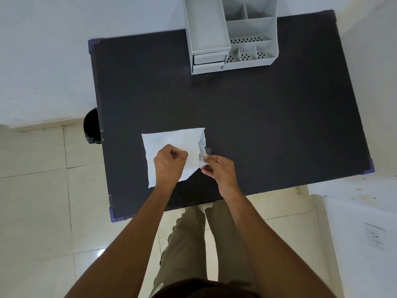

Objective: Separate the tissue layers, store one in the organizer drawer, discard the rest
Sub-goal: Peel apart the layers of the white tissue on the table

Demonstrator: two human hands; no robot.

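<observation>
A white tissue (171, 138) lies spread on the dark table (257, 125), near its front edge. My left hand (169, 162) rests on the tissue as a closed fist and presses it down. My right hand (219, 168) pinches the tissue's right edge, where a thin layer is lifted and crumpled. The white organizer (247, 24) stands at the table's far edge. Its two small drawers (209, 61) sit at the front left, both pushed in.
A black bin (92, 125) stands on the floor against the table's left side. A white wall runs behind and to the left. A white ledge with a socket (374, 234) is at the right. My legs stand at the table's front edge.
</observation>
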